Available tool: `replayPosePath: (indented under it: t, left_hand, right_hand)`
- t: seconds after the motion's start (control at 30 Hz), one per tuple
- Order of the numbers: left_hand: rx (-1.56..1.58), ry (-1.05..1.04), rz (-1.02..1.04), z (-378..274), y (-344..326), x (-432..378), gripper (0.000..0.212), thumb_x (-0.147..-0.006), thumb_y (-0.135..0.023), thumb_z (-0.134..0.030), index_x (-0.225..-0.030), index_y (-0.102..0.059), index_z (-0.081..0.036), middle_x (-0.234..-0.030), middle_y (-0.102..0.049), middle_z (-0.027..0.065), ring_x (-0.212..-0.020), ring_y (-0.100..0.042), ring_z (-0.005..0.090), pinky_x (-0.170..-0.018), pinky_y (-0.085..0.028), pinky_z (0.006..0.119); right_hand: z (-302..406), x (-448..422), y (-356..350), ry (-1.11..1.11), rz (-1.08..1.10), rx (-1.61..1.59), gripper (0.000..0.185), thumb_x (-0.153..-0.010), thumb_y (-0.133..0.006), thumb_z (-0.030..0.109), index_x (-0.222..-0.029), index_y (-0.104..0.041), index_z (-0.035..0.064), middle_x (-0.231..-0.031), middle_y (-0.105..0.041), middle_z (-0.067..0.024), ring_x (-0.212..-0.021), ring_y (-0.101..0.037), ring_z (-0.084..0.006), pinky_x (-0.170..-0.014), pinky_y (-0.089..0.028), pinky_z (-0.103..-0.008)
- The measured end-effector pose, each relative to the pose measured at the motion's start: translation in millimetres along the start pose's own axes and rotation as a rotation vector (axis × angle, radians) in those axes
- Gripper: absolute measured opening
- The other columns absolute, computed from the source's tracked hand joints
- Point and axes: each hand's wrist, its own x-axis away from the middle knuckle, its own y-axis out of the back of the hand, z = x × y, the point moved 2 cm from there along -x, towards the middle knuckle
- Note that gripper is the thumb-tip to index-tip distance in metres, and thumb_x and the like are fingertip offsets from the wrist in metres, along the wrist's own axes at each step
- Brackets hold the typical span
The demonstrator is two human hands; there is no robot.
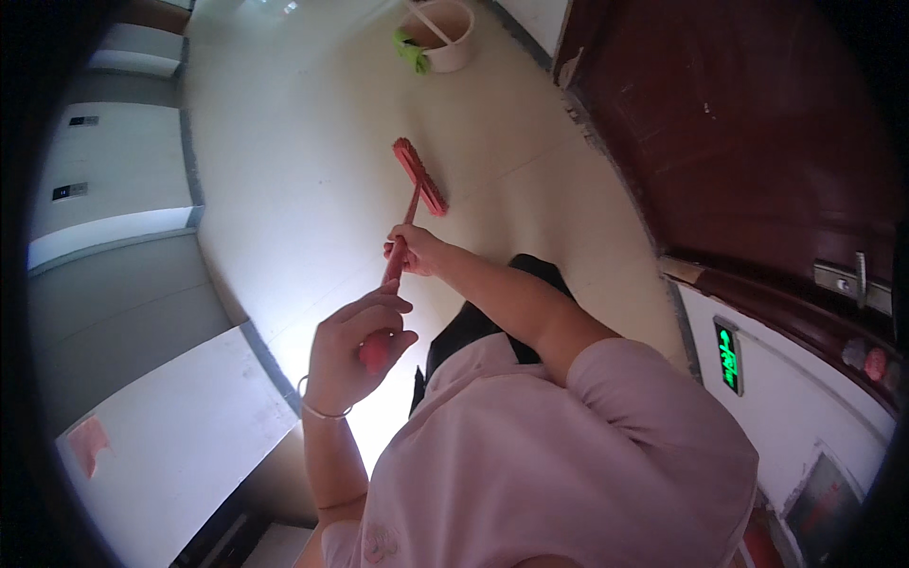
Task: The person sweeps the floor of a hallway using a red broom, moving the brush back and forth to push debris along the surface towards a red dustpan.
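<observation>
A red long-handled floor brush (420, 176) slants down and away from me, its wide bristled head resting on the pale tiled floor (334, 142). Near the top end of its handle, my left hand (366, 341) is wrapped around the red grip, with a bangle on that wrist. Farther down, my right hand (417, 250) grips the handle closer to the head. Both arms reach forward in front of my pink shirt (547, 461).
A white bucket (451, 58) stands on the floor ahead, a green cloth (412, 53) draped over its rim. On the right is a dark red door (731, 142) with a metal handle; a lit green exit sign (727, 356) sits low beside it. Wall panels with buttons (69, 192) line the left.
</observation>
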Motion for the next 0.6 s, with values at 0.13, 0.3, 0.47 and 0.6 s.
replayPosePath:
  t: [0.13, 0.3, 0.47, 0.6]
  left_hand:
    - [0.191, -0.063, 0.030, -3.5, 13.1, -20.8, 0.015, -0.060, -0.064, -0.003, -0.064, -0.049, -0.002, -0.078, -0.057, 0.0092, -0.086, -0.054, 0.0254, -0.067, -0.044, 0.029]
    - [0.559, -0.144, 0.187, 16.8, -22.4, -81.8, 0.010, -0.065, -0.058, 0.003, -0.068, -0.049, 0.001, -0.083, -0.055, 0.0135, -0.084, -0.053, 0.0238, -0.066, -0.042, 0.028]
    - [0.721, -0.113, 0.309, 49.2, -76.4, -161.5, 0.010, -0.068, -0.057, -0.004, -0.073, -0.050, 0.000, -0.083, -0.055, 0.0100, -0.077, -0.052, 0.0208, -0.068, -0.041, 0.028]
    - [0.628, 0.058, 0.314, 65.2, -41.9, -200.0, 0.009, -0.068, -0.057, -0.001, -0.073, -0.050, 0.000, -0.085, -0.055, 0.0104, -0.077, -0.052, 0.0205, -0.068, -0.041, 0.028]
  right_hand:
    - [44.2, 52.8, 21.2, 0.061, -0.136, -0.033, 0.009, -0.067, -0.050, 0.017, -0.068, -0.045, 0.0098, -0.060, -0.048, -0.0004, -0.056, -0.048, -0.0134, -0.054, -0.040, -0.0277]
    - [90.8, 104.9, 119.3, 0.217, -0.362, -0.156, 0.009, -0.069, -0.049, 0.018, -0.065, -0.045, 0.0112, -0.058, -0.048, -0.0018, -0.054, -0.049, -0.0150, -0.050, -0.042, -0.0265]
    - [141.7, 111.6, 195.4, 0.147, -0.527, -0.369, 0.010, -0.070, -0.045, 0.017, -0.064, -0.044, 0.0094, -0.059, -0.048, -0.0039, -0.056, -0.049, -0.0169, -0.051, -0.042, -0.0272]
    - [165.8, 46.8, 162.3, 0.177, -0.438, -0.495, 0.009, -0.069, -0.043, 0.014, -0.062, -0.043, 0.0073, -0.057, -0.047, -0.0057, -0.055, -0.048, -0.0177, -0.053, -0.043, -0.0271]
